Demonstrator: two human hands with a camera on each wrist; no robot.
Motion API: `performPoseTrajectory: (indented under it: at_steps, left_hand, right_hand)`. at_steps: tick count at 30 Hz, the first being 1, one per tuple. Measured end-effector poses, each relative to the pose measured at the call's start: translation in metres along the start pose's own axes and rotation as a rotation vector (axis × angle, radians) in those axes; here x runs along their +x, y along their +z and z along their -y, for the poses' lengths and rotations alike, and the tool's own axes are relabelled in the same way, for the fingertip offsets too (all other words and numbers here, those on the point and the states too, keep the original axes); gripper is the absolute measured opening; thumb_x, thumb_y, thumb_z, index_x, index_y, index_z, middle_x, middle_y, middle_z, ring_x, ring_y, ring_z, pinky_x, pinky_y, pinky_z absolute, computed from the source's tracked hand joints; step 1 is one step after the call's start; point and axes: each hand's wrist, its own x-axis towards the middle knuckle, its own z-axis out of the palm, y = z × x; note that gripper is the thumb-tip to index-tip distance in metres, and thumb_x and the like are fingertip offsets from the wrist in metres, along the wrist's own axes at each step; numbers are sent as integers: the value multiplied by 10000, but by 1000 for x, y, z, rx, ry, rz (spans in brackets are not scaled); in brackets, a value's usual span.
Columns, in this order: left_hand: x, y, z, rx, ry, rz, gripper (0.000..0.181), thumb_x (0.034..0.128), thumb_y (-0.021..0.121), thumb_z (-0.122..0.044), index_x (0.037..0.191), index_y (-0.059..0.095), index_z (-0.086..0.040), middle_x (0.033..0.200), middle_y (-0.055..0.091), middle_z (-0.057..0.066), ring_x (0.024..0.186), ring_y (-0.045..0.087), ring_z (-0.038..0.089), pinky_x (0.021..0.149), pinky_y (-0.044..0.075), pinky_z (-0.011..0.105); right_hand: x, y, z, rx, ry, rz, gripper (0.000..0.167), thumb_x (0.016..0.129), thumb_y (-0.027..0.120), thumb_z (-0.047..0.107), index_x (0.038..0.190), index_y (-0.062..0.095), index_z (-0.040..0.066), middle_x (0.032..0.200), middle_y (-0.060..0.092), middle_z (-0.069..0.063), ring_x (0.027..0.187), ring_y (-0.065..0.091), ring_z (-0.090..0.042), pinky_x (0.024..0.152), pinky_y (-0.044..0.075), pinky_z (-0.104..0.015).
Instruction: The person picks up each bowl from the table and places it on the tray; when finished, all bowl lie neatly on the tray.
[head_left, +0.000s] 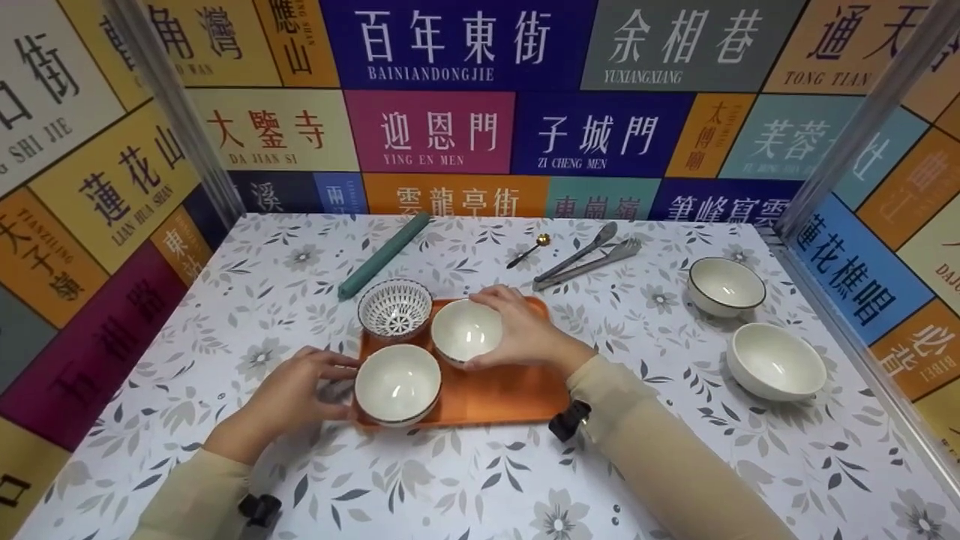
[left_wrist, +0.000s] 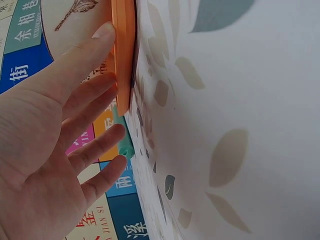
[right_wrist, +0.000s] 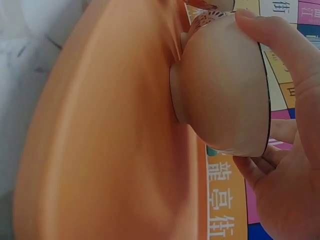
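An orange tray holds three bowls on its left part: a black-patterned bowl at the back, a plain white bowl in front and another white bowl to their right. My right hand grips that last bowl by its rim, thumb on the near side, fingers on the far side; the right wrist view shows the dark-rimmed bowl between thumb and fingers. My left hand is at the tray's left edge, its fingers spread; in the left wrist view thumb and fingertips touch the tray's edge.
Two white bowls stand at the right of the table. Behind the tray lie a green rod, a small dark-handled spoon and metal tongs. Printed panels enclose the table's back and sides.
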Motion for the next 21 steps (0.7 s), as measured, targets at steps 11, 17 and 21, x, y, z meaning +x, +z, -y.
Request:
performPoseTrajectory:
  at_steps: [11, 17, 21]
  left_hand:
    - [-1, -1, 0, 3, -11, 5, 590, 681, 948, -288, 1232, 760, -192, 1354, 671, -45, 1279, 559, 250, 1097, 449, 594]
    - [-1, -1, 0, 14, 5, 0, 607, 678, 949, -307, 1237, 755, -171, 1363, 671, -37, 1280, 563, 252, 1097, 450, 595]
    - [-1, -1, 0, 41, 24, -6, 590, 682, 953, -308, 1226, 766, -175, 1352, 681, -33, 1279, 567, 258, 1087, 462, 592]
  right_hand:
    - [-15, -5, -8, 0, -17, 19, 1130, 646, 875, 701, 1582, 422, 258, 1532, 445, -13, 1428, 403, -251, 1167, 392, -568]
    - [-35, -17, -19, 17, 5, -16, 973, 721, 843, 673, 1535, 497, 268, 1509, 473, 28, 1418, 437, -239, 1178, 394, -561]
    - [-55, -29, -28, 14, 45, -38, 886, 767, 866, 566, 1519, 518, 253, 1540, 464, 13, 1422, 456, -272, 1171, 402, -577]
